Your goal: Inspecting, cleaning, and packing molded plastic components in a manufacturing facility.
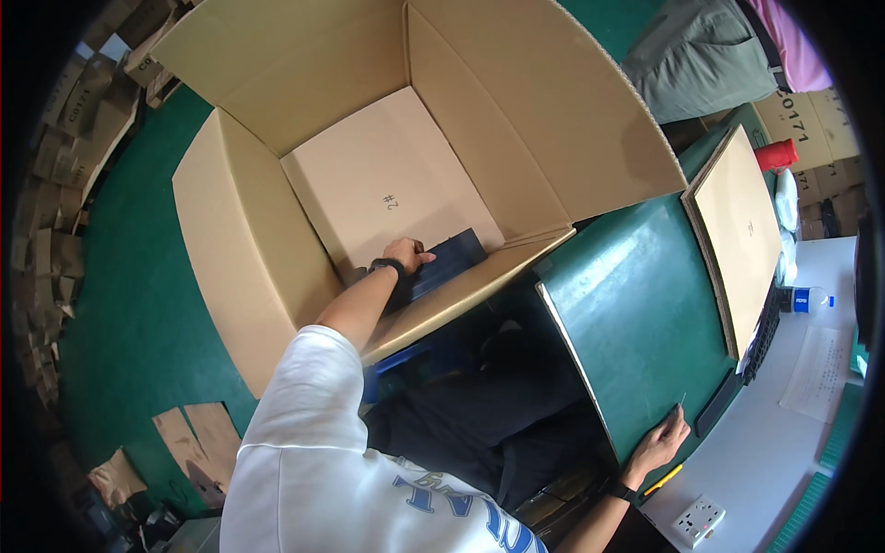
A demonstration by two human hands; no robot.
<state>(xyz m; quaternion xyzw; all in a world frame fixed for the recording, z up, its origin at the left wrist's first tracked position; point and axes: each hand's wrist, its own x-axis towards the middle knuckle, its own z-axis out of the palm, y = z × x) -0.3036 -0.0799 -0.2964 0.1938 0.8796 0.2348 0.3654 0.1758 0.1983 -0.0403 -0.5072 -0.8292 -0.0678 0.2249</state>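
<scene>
We see a flat dark-blue rectangular package (pixel 449 261) lying at the bottom of the large open brown cardboard box (pixel 240 276), against its near wall; otherwise the box looks empty, so filling seems barely begun. Our left hand (pixel 404 253) presses fingers-down on it; our right hand (pixel 659 441) rests open on the green counter (pixel 636 313)

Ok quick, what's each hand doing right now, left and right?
Left hand: down inside the cardboard box, closed on a dark blue flat item.
Right hand: open, resting on the green table, holding nothing.
</scene>
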